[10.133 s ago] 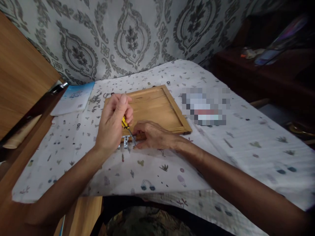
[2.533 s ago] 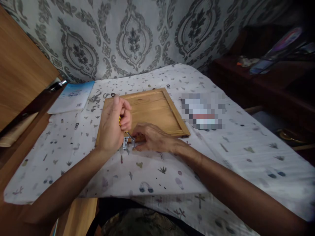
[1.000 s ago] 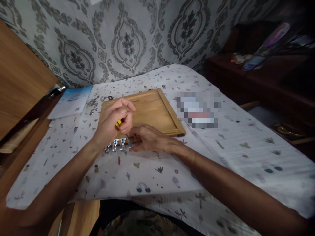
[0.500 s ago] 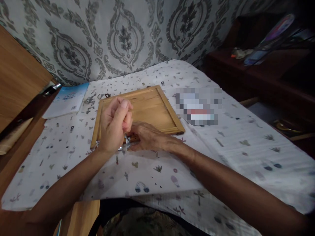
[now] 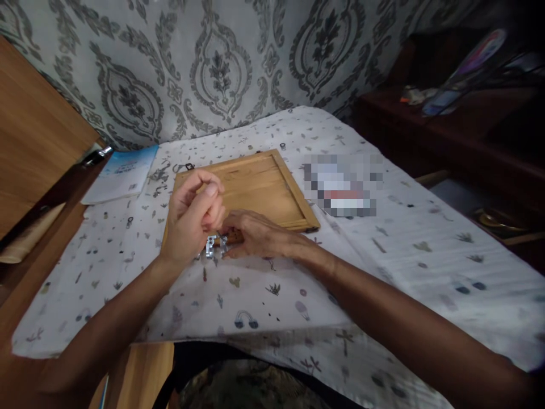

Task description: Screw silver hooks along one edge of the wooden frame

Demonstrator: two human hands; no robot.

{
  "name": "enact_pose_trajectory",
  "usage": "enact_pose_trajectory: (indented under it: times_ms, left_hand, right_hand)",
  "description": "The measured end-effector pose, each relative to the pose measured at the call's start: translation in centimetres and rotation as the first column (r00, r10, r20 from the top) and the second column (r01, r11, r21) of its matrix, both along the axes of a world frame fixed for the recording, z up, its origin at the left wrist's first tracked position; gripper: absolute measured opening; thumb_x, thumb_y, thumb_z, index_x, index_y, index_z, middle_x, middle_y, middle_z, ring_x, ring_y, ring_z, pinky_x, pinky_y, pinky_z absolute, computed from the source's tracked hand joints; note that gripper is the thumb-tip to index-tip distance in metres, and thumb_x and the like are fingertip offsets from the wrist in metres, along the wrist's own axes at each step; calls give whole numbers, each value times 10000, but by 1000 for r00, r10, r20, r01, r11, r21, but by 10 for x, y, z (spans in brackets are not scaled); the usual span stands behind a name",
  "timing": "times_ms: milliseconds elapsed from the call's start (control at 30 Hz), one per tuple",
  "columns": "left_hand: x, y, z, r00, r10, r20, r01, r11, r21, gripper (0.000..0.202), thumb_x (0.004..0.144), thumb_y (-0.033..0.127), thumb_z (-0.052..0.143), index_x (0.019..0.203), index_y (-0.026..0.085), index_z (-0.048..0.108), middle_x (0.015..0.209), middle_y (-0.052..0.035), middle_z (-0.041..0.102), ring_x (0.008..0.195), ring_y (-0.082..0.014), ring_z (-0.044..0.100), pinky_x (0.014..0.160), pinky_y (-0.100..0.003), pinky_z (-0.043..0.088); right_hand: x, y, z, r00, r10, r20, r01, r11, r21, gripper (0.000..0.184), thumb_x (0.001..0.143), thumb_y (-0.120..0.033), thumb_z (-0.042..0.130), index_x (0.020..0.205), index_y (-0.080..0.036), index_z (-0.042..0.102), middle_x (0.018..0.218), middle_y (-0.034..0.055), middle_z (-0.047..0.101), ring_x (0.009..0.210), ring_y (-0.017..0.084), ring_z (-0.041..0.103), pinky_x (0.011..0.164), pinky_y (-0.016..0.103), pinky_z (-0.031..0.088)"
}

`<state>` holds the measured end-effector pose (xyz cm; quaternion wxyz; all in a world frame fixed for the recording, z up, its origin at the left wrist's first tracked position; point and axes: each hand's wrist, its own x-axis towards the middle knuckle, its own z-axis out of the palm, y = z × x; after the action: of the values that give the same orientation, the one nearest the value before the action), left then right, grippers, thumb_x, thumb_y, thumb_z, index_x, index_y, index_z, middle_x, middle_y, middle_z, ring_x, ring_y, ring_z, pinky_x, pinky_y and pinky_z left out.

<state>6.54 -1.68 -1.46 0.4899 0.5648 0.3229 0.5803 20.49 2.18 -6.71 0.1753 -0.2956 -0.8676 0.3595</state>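
A framed wooden panel [image 5: 259, 182], like a small cabinet door, lies flat on the patterned cloth. At its near edge sit silver metal hinge parts [image 5: 210, 247]. My left hand [image 5: 193, 213] is closed in a fist above the panel's near left part. From under its fingers a thin metal rod-like tool [image 5: 218, 233] points down toward the hinge; the rest is hidden in the fist. My right hand [image 5: 259, 236] rests on the near edge, thumb and fingers closed around the hinge's right end. Its fingertips are partly hidden.
A blue and white book [image 5: 121, 176] lies at the table's left. Beyond the panel's right side is a blurred-out object [image 5: 344, 187]. A patterned curtain [image 5: 221, 74] hangs behind the table [image 5: 289, 301]. A dark shelf [image 5: 426, 136] with small items stands at right.
My left hand has shifted slightly left and its fist has turned a little, showing more of the hinge. My right hand stays at the near edge. The view has tilted slightly.
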Motion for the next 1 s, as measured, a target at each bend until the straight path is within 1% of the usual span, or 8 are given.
enact_pose_trajectory:
  times_ms: [133, 267, 367, 467, 700, 867, 1000]
  left_hand:
    - [1, -3, -2, 991, 125, 36, -127, 992, 28, 176, 918, 280, 605, 768, 216, 539, 442, 112, 210, 370, -47, 121, 390, -197, 166]
    - [2, 1, 5, 986, 163, 33, -165, 985, 46, 195, 918, 295, 618, 752, 225, 541, 445, 104, 198, 375, -53, 105, 390, -223, 145]
    - [0, 7, 11, 979, 197, 44, -199, 979, 37, 203, 907, 292, 629, 734, 229, 543, 439, 99, 193, 375, -56, 103, 391, -234, 127]
    - [-2, 10, 12, 979, 198, 44, -199, 980, 29, 206, 907, 291, 630, 732, 231, 540, 436, 99, 190, 368, -56, 107, 388, -237, 124]
    - [-2, 9, 6, 980, 194, 33, -195, 980, 27, 206, 916, 299, 625, 746, 232, 530, 444, 101, 190, 375, -58, 103, 394, -241, 132]
    - [-2, 12, 2, 984, 178, 27, -179, 983, 49, 203, 916, 324, 629, 762, 236, 531, 452, 102, 182, 376, -58, 104, 391, -243, 127]
    - [-2, 13, -1, 985, 170, 22, -171, 984, 56, 201, 934, 320, 616, 776, 237, 523, 460, 103, 174, 373, -56, 107, 395, -244, 140]
  right_hand:
    - [1, 0, 1, 997, -45, 68, 46, 999, -15, 326, 748, -290, 822, 1016, -168, 682, 975, 51, 673, 886, 199, 594, 723, 273, 412]
    - [1, 0, 1, 997, -46, 62, 47, 999, -17, 329, 738, -305, 838, 1005, -179, 693, 966, 46, 665, 872, 197, 591, 721, 273, 416]
    - [1, 1, -2, 998, -40, 47, 40, 999, -12, 354, 722, -297, 854, 1010, -160, 700, 960, 50, 666, 879, 199, 586, 736, 278, 415]
    - [0, 2, -3, 998, -42, 43, 43, 999, -13, 356, 723, -295, 856, 1007, -145, 705, 962, 58, 669, 883, 199, 588, 744, 280, 416]
    - [-1, 3, -4, 999, -31, 45, 30, 999, 13, 364, 711, -305, 858, 999, -138, 710, 927, 52, 664, 838, 190, 579, 705, 276, 397]
    - [0, 2, -2, 998, -34, 59, 34, 999, -2, 316, 730, -305, 836, 979, -160, 707, 881, 28, 653, 768, 169, 561, 663, 265, 378]
    - [0, 3, -3, 998, -35, 52, 34, 999, 8, 308, 722, -325, 841, 956, -180, 702, 884, 29, 659, 763, 169, 556, 657, 262, 379]
